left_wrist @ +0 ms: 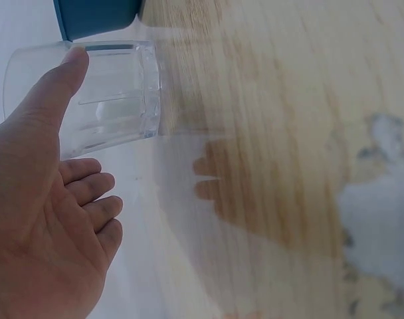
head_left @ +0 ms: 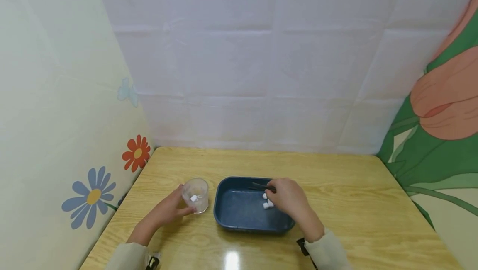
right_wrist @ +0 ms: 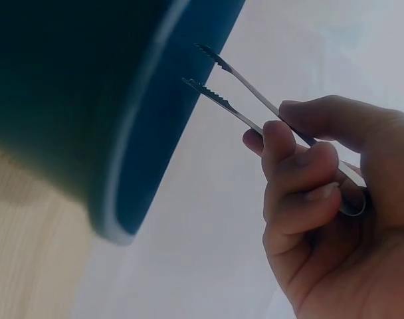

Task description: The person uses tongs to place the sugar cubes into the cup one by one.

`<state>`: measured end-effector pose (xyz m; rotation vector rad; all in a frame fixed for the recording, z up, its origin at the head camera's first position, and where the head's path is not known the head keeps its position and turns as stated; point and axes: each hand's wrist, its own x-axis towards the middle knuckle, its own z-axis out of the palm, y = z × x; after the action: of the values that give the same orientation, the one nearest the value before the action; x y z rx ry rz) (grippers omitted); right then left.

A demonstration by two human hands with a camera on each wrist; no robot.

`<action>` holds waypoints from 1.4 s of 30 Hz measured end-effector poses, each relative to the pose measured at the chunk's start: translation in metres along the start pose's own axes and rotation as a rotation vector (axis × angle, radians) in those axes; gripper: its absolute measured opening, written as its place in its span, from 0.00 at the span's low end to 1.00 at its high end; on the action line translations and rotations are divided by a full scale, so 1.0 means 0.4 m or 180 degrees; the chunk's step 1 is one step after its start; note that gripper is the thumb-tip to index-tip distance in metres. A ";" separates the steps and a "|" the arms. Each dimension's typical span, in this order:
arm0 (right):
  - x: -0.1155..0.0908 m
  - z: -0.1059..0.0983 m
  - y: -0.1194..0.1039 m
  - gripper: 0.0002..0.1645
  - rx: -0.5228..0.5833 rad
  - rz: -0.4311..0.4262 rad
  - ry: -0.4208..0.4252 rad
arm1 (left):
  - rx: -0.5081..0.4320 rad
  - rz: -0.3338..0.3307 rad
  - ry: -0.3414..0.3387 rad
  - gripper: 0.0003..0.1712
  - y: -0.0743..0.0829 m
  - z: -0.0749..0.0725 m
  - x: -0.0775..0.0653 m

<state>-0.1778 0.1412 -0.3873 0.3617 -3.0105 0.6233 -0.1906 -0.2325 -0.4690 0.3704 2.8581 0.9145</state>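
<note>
My left hand (head_left: 167,211) holds a clear glass (head_left: 201,187) that stands upright on the table. In the left wrist view the thumb lies along the glass wall, and the other fingers curl on the opposite side. One small white cube (head_left: 193,198) is inside the glass. Over the right part of a dark blue tray (head_left: 240,212), my right hand (head_left: 291,197) grips metal tweezers (right_wrist: 252,100). The tweezers' serrated tips stand apart with nothing between them. Several white cubes (head_left: 266,205) lie in the tray below that hand, which partly covers them.
The tray stands just right of the glass on a wood-grain table (head_left: 351,195). A white sheet (head_left: 231,62) hangs behind the table. Flower-printed panels flank the left and right sides.
</note>
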 end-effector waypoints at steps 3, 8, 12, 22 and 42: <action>0.001 0.003 0.012 0.12 -0.0007 0.0057 0.0004 | 0.0008 0.0013 0.0002 0.55 0.001 0.000 -0.001; 0.001 0.008 0.026 0.12 -0.0038 0.0054 0.0025 | 0.0030 -0.0007 -0.0003 0.55 0.003 0.000 -0.001; -0.001 0.010 0.033 0.11 -0.0038 0.0069 -0.0016 | 0.0033 -0.0031 0.0002 0.56 0.002 0.002 -0.002; -0.009 0.013 0.047 0.10 -0.0017 0.0051 -0.0073 | 0.0013 -0.0037 0.0006 0.55 0.005 0.000 -0.003; -0.017 0.021 0.079 0.09 -0.0063 0.0146 -0.0172 | 0.0039 -0.0005 -0.0011 0.54 0.008 -0.003 -0.006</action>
<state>-0.1789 0.1676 -0.4078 0.3142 -3.0821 0.5962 -0.1881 -0.2313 -0.4661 0.3705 2.8617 0.8954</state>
